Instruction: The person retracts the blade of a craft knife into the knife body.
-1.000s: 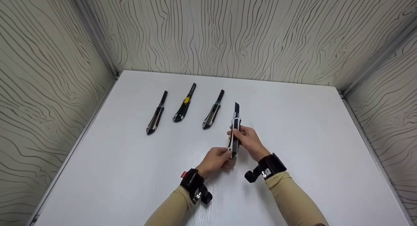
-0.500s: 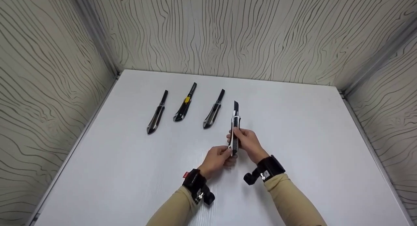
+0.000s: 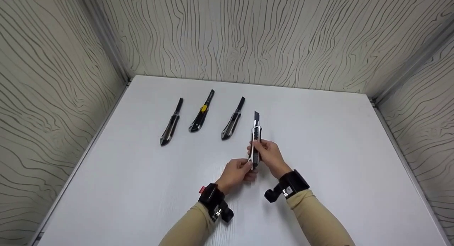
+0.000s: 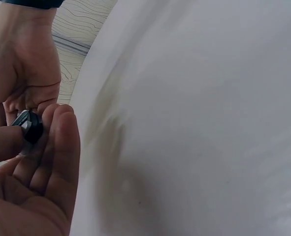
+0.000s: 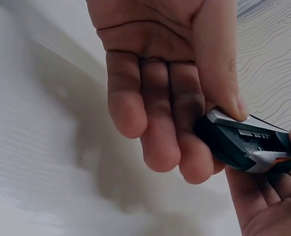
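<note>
- Utility knife [image 3: 255, 141] held above the white table [image 3: 337, 150], near its middle, black blade tip pointing away from the person, blade partly extended.
- Right hand [image 3: 269, 154] wraps the knife body, fingers curled round it, thumb on top of the handle; right wrist view shows the thumb pressing the dark handle [image 5: 243, 142] against the fingers.
- Left hand [image 3: 236, 173] pinches the rear end of the same knife between thumb and fingertips; left wrist view shows the dark butt end [image 4: 29, 125] caught between curled fingers.
- Both hands closed on the knife, touching each other at the handle's rear.
- 3 other knives lie flat on the table, in a row to the left of the held one, all angled with tips away and slightly right.
- Nearest one: grey-black knife [image 3: 233, 120], just beside the held blade.
- Next: knife with yellow slider [image 3: 201, 111].
- Farthest left: dark knife [image 3: 171, 123].
- Black wrist cameras on both wrists, tan sleeves [image 3: 315, 217].
- Wood-grain patterned walls [image 3: 266, 36] enclose the table on 3 sides.
</note>
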The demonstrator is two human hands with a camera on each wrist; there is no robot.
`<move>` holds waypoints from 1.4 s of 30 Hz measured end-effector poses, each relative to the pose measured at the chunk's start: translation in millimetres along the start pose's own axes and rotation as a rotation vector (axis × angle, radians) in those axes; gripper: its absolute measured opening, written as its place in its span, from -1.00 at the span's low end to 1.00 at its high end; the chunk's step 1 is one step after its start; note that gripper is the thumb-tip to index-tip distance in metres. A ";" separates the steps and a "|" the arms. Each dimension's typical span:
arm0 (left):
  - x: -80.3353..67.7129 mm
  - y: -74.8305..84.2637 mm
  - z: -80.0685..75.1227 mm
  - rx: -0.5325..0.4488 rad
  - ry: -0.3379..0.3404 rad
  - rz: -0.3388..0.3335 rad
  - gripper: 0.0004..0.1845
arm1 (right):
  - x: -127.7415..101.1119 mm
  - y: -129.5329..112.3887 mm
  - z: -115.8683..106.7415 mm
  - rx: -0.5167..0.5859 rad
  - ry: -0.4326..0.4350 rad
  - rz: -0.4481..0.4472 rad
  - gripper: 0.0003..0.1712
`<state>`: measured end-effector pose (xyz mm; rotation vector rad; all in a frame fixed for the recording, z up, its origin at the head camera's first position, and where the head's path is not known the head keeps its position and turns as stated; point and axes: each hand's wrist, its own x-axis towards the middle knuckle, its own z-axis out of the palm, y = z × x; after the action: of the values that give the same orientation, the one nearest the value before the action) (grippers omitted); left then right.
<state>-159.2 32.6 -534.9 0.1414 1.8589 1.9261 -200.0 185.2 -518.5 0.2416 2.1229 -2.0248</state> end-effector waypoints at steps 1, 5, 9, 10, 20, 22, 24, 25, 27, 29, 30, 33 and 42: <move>-0.4 0.2 0.1 0.002 0.001 0.001 -0.69 | 0.1 0.2 -0.1 0.002 -0.005 -0.003 -0.62; -1.5 0.4 0.7 0.008 0.009 0.000 -0.69 | 0.6 1.1 -1.3 -0.002 -0.024 -0.010 -0.58; -1.6 0.2 0.7 0.016 0.017 0.003 -0.69 | 0.6 1.4 -2.3 -0.012 -0.045 -0.019 -0.58; -1.4 0.2 0.7 0.014 0.018 0.003 -0.69 | 0.5 1.3 -2.5 -0.011 -0.048 -0.020 -0.59; 1.6 -1.3 1.0 0.023 0.017 0.002 -0.69 | -0.2 0.0 -4.3 -0.005 -0.066 -0.009 -0.60; 1.7 -1.0 0.6 0.027 0.020 0.001 -0.69 | -0.3 -0.1 -4.0 -0.008 -0.065 -0.010 -0.59; 1.5 -0.5 -0.1 0.035 0.023 0.000 -0.69 | -0.4 -0.3 -3.6 -0.012 -0.067 -0.013 -0.58; 1.5 0.0 -0.5 0.036 0.022 0.000 -0.69 | -0.4 -0.2 -3.4 -0.016 -0.069 -0.015 -0.57; 1.4 1.0 -1.3 0.040 0.022 -0.001 -0.69 | -0.7 -0.8 -3.3 -0.009 -0.066 -0.013 -0.58; 1.1 1.8 -1.9 0.048 0.023 -0.001 -0.69 | -0.7 -1.1 -3.3 -0.006 -0.069 -0.012 -0.58; 1.1 2.3 -2.2 0.046 0.022 -0.004 -0.70 | -0.9 -1.2 -3.5 -0.007 -0.075 -0.015 -0.57; 1.1 2.8 -2.7 0.042 0.022 -0.010 -0.70 | -1.6 -1.7 -4.4 -0.004 -0.088 -0.018 -0.57; 1.4 4.6 -2.0 0.030 0.027 -0.008 -0.70 | -1.6 -2.4 -6.2 -0.006 -0.118 -0.027 -0.55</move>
<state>-162.3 31.3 -530.9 0.1184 1.9032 1.9044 -199.3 191.3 -515.5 0.0903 2.0718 -1.9943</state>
